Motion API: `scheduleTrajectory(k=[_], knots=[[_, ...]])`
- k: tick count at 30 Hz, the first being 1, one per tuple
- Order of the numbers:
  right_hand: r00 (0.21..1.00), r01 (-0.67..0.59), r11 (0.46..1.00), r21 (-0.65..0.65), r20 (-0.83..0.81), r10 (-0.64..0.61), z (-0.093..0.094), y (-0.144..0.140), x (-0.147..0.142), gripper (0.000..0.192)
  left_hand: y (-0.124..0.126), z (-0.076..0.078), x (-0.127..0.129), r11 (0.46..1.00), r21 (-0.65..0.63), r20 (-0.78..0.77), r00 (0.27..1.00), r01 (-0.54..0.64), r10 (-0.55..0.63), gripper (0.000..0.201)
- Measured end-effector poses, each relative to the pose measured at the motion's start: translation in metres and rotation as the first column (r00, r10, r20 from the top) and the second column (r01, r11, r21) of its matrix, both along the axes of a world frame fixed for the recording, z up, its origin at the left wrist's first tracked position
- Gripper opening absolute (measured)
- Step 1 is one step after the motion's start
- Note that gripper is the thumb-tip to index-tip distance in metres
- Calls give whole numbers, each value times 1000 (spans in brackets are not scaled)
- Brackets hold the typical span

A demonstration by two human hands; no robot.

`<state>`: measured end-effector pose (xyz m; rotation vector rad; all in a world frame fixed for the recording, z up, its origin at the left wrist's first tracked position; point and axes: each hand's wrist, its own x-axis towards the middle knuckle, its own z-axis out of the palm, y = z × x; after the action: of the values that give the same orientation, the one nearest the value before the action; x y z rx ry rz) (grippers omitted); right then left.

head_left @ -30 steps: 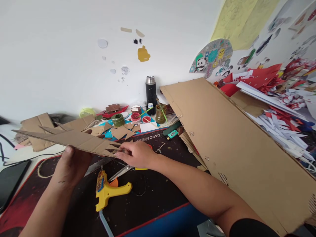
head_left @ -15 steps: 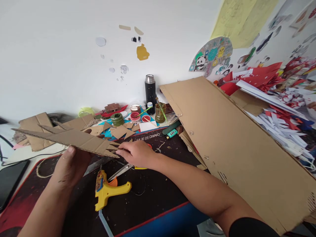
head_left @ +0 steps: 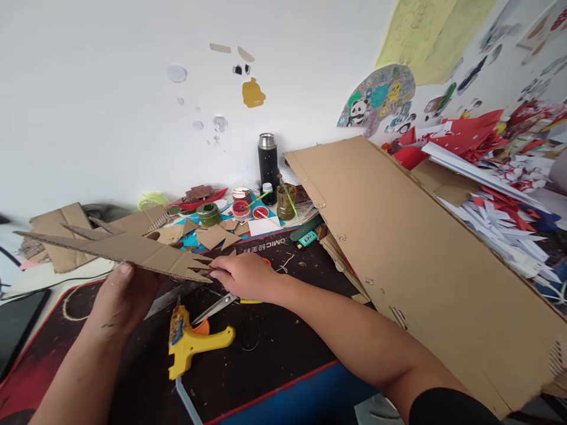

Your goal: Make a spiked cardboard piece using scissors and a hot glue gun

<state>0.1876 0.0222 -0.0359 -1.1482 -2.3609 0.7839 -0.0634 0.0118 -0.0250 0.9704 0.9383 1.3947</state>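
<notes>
My left hand point(head_left: 128, 298) grips a long cut piece of cardboard point(head_left: 133, 251) from below, thumb on its near edge and fingers behind. Pointed prongs stick out at both ends of the piece. At its right end, my right hand point(head_left: 245, 276) has thumb and fingers pinched together by the prongs; whether a prong is between them is hard to make out. Below the hands a yellow glue gun point(head_left: 190, 342) lies on the dark mat. Scissors point(head_left: 217, 308) with orange and yellow handles rest beside it, partly under my right hand.
A large cardboard sheet point(head_left: 398, 248) slants across the right side. Paint jars point(head_left: 208, 214), cardboard scraps point(head_left: 217, 236) and a black thermos point(head_left: 268, 162) stand along the wall. Cut red and white paper point(head_left: 509, 195) is heaped at far right. A black tablet-like device point(head_left: 22, 324) lies at left.
The cardboard piece and my left hand have shifted slightly left, with the whole view moving a little. Both hands keep nearly the same pose.
</notes>
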Motion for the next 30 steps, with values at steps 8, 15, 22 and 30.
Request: scheduleTrajectory(k=[8, 15, 22, 30], knots=[[993, 18, 998, -64, -117, -25, -1, 1, 1, 24, 1, 12, 10, 995, 76, -17, 997, -72, 73, 67], [959, 18, 965, -262, -269, -91, 2, 1, 1, 14, 2, 11, 9, 995, 71, 8, 998, -64, 63, 66], [831, -156, 804, -573, -516, -206, -6, 4, -2, 5, -1, 13, 12, 987, 126, 6, 995, -98, 98, 66], [764, -223, 653, -724, -546, -344, 7, 8, -2, 11, -4, 17, 16, 982, 122, 15, 990, -141, 140, 68]])
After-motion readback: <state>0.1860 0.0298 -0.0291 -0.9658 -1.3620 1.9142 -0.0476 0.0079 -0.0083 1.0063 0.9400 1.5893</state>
